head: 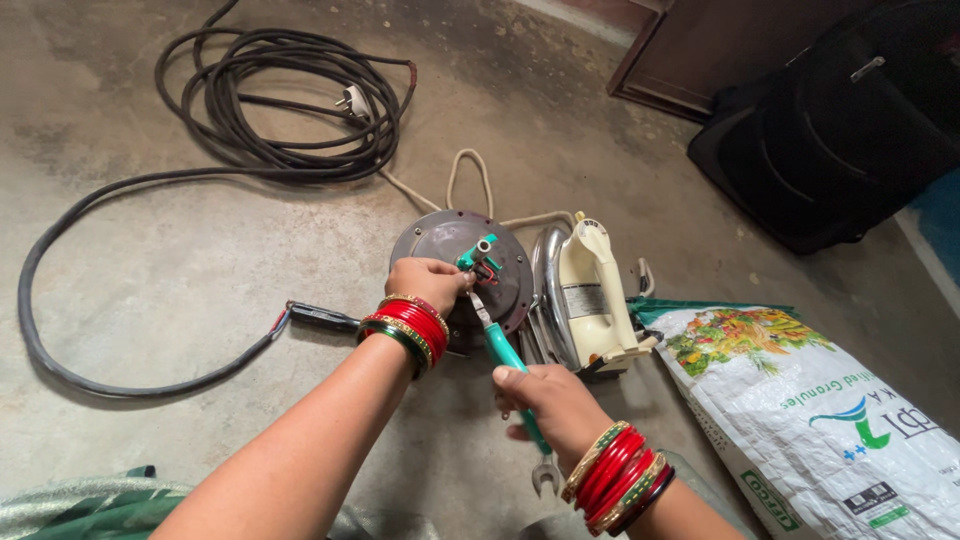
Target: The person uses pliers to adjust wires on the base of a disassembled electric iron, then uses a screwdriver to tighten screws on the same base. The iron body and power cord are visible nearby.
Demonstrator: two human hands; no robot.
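On the floor [120, 250] lies one round grey disc [440, 240]. The left hand [428, 282] is closed on its edge, near a small green part [477, 256]. The right hand [550, 400] has its grip closed around one green-handled screwdriver [508, 355], the tip at the green part. Just beside the disc stands one cream iron [590, 295]. One printed sack [820, 410] lies right; one black cable coil [280, 100] behind, one dark bag [850, 130] far right

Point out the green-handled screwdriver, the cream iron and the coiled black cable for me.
green-handled screwdriver [507, 355], head view, on the green handle just above the right hand.
cream iron [590, 295], head view, on the middle of its cream body.
coiled black cable [235, 125], head view, on the left side of the coil.
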